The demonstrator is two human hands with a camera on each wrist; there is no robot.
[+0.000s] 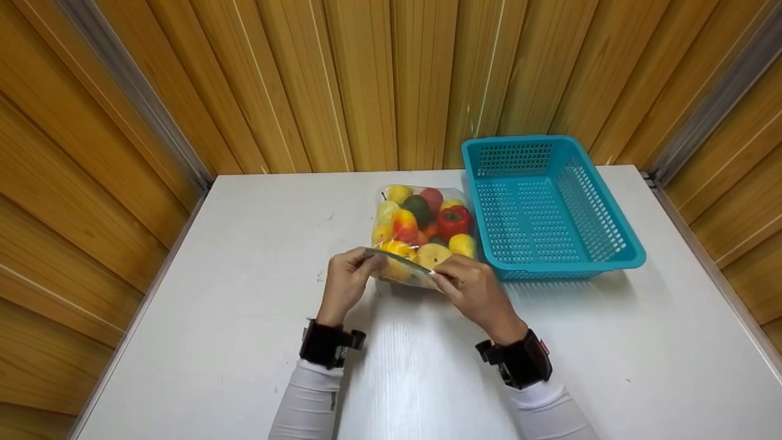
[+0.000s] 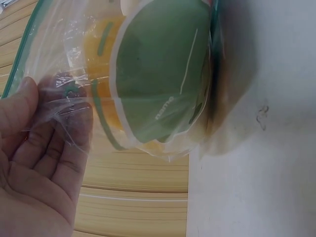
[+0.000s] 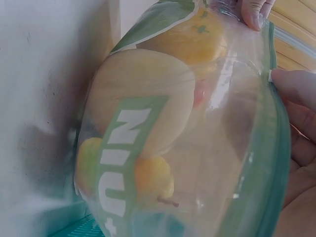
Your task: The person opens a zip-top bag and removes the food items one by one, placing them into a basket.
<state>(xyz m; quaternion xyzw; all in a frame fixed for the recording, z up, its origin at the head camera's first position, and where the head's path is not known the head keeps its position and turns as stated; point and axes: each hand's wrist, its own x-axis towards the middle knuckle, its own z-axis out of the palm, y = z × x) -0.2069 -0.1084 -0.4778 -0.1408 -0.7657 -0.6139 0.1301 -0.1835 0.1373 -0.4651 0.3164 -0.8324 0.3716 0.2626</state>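
A clear zip bag full of toy fruit and vegetables lies on the white table, its green-edged mouth lifted toward the person. At the left end of that mouth, the left hand pinches the plastic between thumb and fingers. The right hand pinches the green zip strip farther right, its thumb against a small white slider. Through the plastic show a red bell pepper, a dark green round piece and several yellow pieces. Green printing hides part of the contents in the left wrist view.
A turquoise perforated basket stands right beside the bag, with nothing in it. Wood-patterned panels close in the table at the back and both sides.
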